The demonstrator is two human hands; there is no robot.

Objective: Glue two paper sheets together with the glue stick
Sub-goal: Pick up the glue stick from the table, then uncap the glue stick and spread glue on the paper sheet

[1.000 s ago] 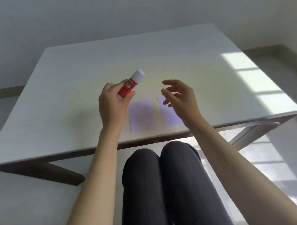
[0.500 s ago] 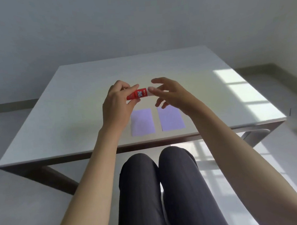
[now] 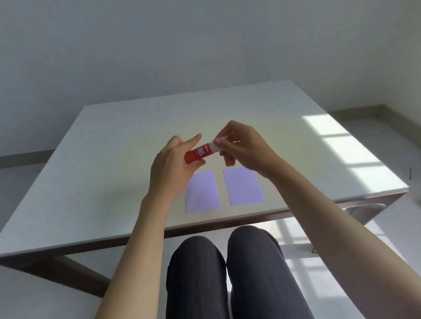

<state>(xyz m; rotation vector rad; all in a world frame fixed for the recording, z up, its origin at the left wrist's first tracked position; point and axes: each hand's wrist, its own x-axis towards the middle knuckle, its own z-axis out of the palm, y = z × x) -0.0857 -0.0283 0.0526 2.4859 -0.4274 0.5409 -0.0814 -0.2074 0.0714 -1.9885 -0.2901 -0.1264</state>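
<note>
A red glue stick with a white cap is held above the table, tilted up to the right. My left hand grips its red body. My right hand pinches the white cap end with its fingertips. Below the hands, two small lilac paper sheets lie flat side by side near the table's front edge: the left sheet and the right sheet, a narrow gap between them. My left hand covers the left sheet's upper left corner.
The white table stands against a grey wall, with a sunlit patch at its right side. My knees in dark trousers sit under the front edge. Dark table legs show at the lower left and right.
My right hand came in from the right and closed its fingertips on the cap. The glue stick tipped from steeply upright to nearly level. The view tilted upward.
</note>
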